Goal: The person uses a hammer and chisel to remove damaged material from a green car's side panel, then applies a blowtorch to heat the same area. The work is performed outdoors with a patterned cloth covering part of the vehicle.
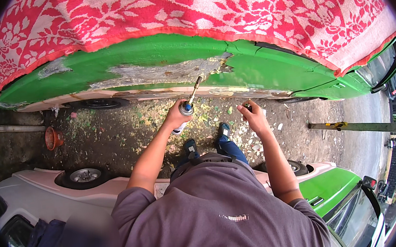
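My left hand (173,118) is wrapped round the canister of a gas torch (187,108). Its metal nozzle (197,86) points up and away from me, toward the side of a green vehicle (269,71); no flame can be made out. On that side, a long patch of bare, scraped grey metal (164,73) shows, ragged at its edges. To the right, apart from the torch, my right hand (255,117) has its fingers closed round a small dark object (248,106), too small to name. A red and white leaf-patterned cloth (187,10) drapes over the top of the vehicle.
Paint flakes (148,123) litter the ground round my feet. Close behind me stands a second vehicle, pink (41,179) and green (330,184). An orange-brown pot (53,138) sits by a pole (10,127) at left; another pole (365,127) extends across at right.
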Tool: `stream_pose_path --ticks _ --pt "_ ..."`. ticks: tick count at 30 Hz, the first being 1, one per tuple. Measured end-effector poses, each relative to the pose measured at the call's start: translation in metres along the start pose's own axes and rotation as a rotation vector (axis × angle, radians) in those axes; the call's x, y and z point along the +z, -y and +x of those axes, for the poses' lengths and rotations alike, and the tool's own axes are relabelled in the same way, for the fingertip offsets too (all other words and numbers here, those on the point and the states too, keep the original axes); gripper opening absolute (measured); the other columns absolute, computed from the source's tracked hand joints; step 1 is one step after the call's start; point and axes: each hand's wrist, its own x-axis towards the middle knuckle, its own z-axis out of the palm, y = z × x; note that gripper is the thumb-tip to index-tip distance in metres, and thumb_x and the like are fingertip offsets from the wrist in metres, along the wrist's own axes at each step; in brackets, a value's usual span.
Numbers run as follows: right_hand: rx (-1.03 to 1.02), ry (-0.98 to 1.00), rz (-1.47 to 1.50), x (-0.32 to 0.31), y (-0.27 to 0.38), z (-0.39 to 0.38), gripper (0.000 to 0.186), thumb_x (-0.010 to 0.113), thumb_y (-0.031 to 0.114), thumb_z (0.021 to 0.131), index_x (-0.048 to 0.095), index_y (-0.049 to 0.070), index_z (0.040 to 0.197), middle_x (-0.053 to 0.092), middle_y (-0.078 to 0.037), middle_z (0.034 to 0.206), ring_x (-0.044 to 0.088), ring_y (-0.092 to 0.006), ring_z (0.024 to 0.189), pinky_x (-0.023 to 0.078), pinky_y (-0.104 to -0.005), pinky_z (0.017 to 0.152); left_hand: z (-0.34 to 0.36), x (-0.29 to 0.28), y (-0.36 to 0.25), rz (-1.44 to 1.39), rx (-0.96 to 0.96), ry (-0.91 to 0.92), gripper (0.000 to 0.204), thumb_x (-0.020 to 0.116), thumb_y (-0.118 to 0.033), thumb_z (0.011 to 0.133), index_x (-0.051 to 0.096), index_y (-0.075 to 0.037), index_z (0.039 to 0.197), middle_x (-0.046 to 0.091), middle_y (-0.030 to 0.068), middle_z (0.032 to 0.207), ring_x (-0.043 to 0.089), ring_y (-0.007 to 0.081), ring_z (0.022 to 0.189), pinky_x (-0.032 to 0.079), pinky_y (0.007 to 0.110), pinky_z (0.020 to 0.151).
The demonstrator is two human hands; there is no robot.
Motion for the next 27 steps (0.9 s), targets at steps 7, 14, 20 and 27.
stream_pose_path --ticks 7,14,20,27 --pt "0.013 -0.004 -0.041 0.003 0.001 0.001 0.041 0.065 0.039 0.086 0.061 0.000 0.097 0.061 -0.009 0.071 0.058 -0.0157 0.065 0.047 -0.0322 0.064 -0.002 -0.001 -0.012 -0.016 0.004 0.002 0.068 0.082 -0.007 0.063 0.048 -0.008 0.123 0.061 0.0048 0.106 0.059 0.0146 0.097 0.047 0.030 0.086" --pt "-0.005 -0.009 -0.009 0.002 -0.007 0.003 0.041 0.065 0.040 0.086 0.061 0.000 0.095 0.061 -0.009 0.070 0.058 -0.0150 0.064 0.046 -0.0318 0.063 -0.001 0.009 -0.008 0.017 0.012 0.053 0.068 0.082 -0.008 0.063 0.048 -0.009 0.122 0.062 0.0053 0.104 0.059 0.0154 0.097 0.046 0.030 0.086" --pt "0.008 -0.038 0.008 -0.001 -0.009 -0.002 0.043 0.065 0.041 0.086 0.061 -0.001 0.096 0.060 -0.009 0.067 0.057 -0.0147 0.063 0.046 -0.0314 0.062 0.006 0.021 -0.027 -0.001 0.023 0.068 0.069 0.082 -0.011 0.062 0.048 -0.009 0.122 0.063 0.0054 0.106 0.060 0.0153 0.097 0.046 0.031 0.086" --pt "0.019 -0.065 -0.033 -0.011 -0.012 -0.008 0.042 0.065 0.040 0.085 0.062 -0.001 0.095 0.060 -0.009 0.066 0.057 -0.0159 0.062 0.046 -0.0318 0.062 0.010 0.027 -0.023 0.022 0.038 0.083 0.071 0.083 -0.012 0.062 0.048 -0.009 0.123 0.063 0.0056 0.105 0.060 0.0156 0.097 0.047 0.031 0.087"
